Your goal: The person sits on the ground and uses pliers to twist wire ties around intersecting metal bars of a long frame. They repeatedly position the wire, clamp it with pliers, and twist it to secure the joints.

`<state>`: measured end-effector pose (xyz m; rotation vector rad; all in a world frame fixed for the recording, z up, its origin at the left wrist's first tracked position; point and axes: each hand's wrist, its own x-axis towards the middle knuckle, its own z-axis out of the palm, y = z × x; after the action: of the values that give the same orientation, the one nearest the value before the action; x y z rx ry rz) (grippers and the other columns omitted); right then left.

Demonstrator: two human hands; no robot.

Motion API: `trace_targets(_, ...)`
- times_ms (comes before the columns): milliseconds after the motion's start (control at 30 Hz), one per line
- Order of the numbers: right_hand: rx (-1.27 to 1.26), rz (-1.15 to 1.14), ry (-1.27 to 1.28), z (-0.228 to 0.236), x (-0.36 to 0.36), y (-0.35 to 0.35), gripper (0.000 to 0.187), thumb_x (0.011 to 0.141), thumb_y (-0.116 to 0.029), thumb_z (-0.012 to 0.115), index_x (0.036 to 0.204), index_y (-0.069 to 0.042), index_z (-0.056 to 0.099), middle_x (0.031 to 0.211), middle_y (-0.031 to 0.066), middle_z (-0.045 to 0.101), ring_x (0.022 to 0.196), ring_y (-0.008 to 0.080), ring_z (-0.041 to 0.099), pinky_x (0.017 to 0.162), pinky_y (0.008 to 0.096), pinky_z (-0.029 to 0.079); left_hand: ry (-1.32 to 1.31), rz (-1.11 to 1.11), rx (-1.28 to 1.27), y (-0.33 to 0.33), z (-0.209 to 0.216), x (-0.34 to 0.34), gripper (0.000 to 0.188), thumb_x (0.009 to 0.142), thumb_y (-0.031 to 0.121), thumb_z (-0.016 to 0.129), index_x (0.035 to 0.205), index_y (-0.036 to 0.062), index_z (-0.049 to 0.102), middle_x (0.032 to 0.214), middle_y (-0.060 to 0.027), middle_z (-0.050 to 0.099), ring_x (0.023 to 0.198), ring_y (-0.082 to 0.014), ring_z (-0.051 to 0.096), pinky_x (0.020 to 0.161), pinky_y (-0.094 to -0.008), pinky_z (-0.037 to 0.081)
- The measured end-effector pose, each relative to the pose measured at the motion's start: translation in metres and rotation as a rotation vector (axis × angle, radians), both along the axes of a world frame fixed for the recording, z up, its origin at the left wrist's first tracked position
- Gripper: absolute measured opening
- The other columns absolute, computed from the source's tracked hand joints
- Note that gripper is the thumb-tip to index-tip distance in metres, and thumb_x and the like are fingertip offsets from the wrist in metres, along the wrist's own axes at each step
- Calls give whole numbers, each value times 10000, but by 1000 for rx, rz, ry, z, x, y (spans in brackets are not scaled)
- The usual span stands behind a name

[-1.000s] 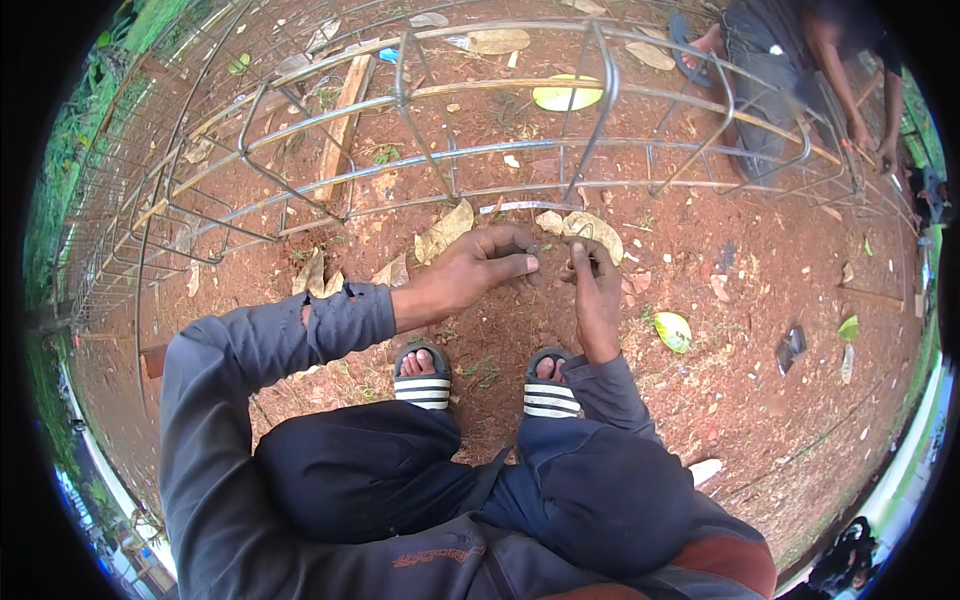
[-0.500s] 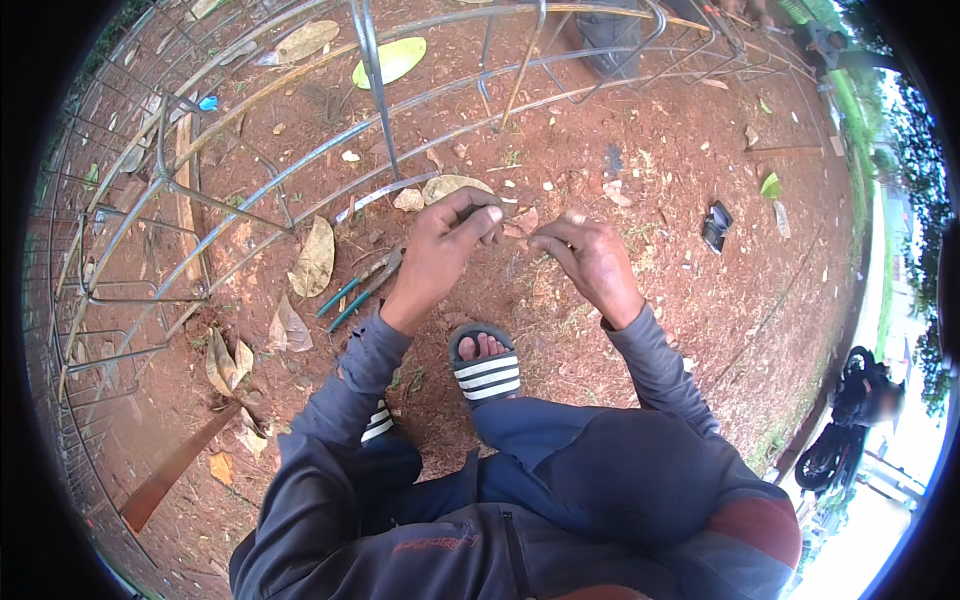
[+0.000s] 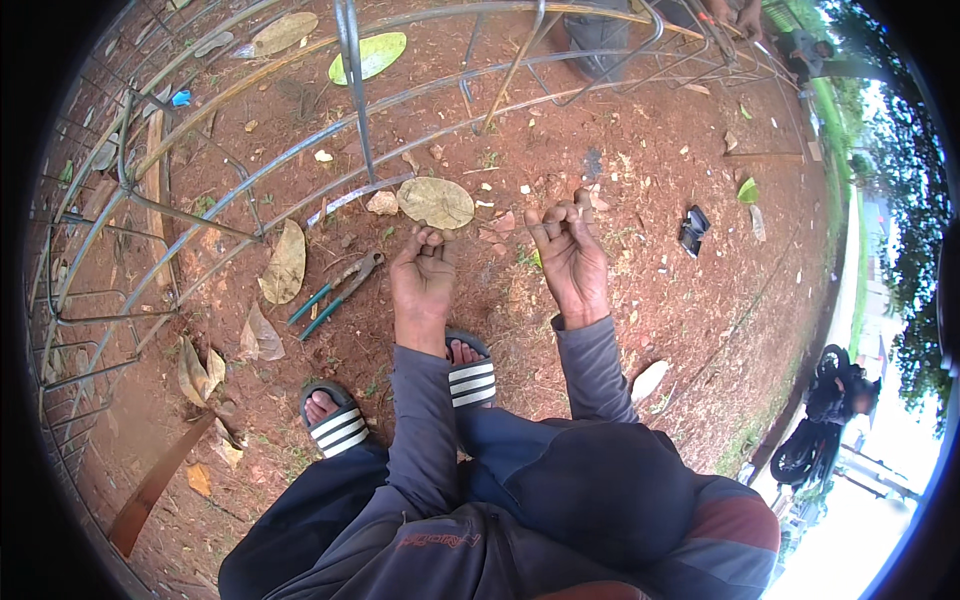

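Note:
My left hand (image 3: 423,283) is palm up above the soil, its fingers curled in; anything thin between them is too small to make out. To its right my right hand (image 3: 573,262) is turned palm up too, with fingers bent and spread apart, and nothing visible in it. A big dry leaf (image 3: 436,203) lies just beyond my left fingertips. Left of that hand, green-handled pliers (image 3: 335,296) rest on the ground, jaws pointing away from me. Neither hand touches the steel bar frame (image 3: 385,112) ahead.
The frame of bent bars curves across the far and left side. A small black open case (image 3: 693,231) lies at right. A wooden strip (image 3: 158,215) and a rusty blade-like piece (image 3: 160,485) are at left. Another person's hand (image 3: 748,18) shows at the top; a motorcycle (image 3: 825,415) stands far right.
Both hands have turned from palm down to palm up and moved apart slightly. My left hand came nearer to me, uncovering the big leaf and the pliers' jaws. The view shifted a little.

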<state>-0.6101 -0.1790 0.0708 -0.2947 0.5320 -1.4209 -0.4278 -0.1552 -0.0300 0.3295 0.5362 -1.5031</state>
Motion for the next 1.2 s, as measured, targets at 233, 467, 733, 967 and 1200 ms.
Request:
trace_targets(233,335,-283,10,-28,8,-18,174,1056,-57,541,1229,-61,550,1240,96,642,1312,262,578,1214,510,423,-71,124,-76,-7,27,-3,112,1001,70,610,1094,12,634,999,-54,687,981,-210,628,1072,-490,489)
trace_targets(467,501,-236,-142,-50,35,25,167,1082,-39,463,1202,29,557,1207,163,670,1242,279,631,1185,512,463,-207,209,-47,13,54,16,259,1021,132,631,1279,144,607,1195,-26,694,991,-170,631,1029,-455,495)
trace_targets(733,519,74,-169,-62,76,64,131,1076,-33,466,1184,23,513,1215,152,602,1235,257,590,1225,483,412,-560,346,79,3,38,71,289,1049,145,598,1329,125,530,1237,-96,670,707,-122,551,581,-246,432)
trace_targets(967,543,63,65,-50,82,65,193,1087,-52,455,1245,17,541,1404,221,573,1403,343,499,1228,499,400,-595,236,187,7,60,56,323,1079,195,558,1395,146,513,1035,-81,668,654,-118,526,552,-255,428)
trace_targets(1200,578,1056,888,-50,38,62,359,1070,-188,564,1334,56,575,1233,219,692,1123,259,702,967,369,588,-779,-15,178,7,57,51,293,1072,184,518,1343,86,571,859,14,537,643,-46,398,525,-204,327)
